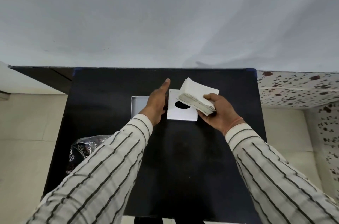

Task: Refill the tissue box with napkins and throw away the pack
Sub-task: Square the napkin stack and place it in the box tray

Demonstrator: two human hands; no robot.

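On the black table (183, 150) lie two white parts of the tissue box. The open box base (139, 104) is on the left, partly hidden by my left hand. The lid (180, 113), with a dark oval slot, is on the right. My right hand (220, 111) grips a thick stack of white napkins (197, 98) above the lid's right side. My left hand (158, 100) hovers flat between base and lid, fingers stretched forward, holding nothing. A crumpled clear patterned plastic pack (82, 150) lies at the table's left edge, partly under my left sleeve.
A grey wall stands right behind the table. A floral-patterned surface (297, 88) is at the right. Pale tiled floor (27, 141) shows on both sides of the table.
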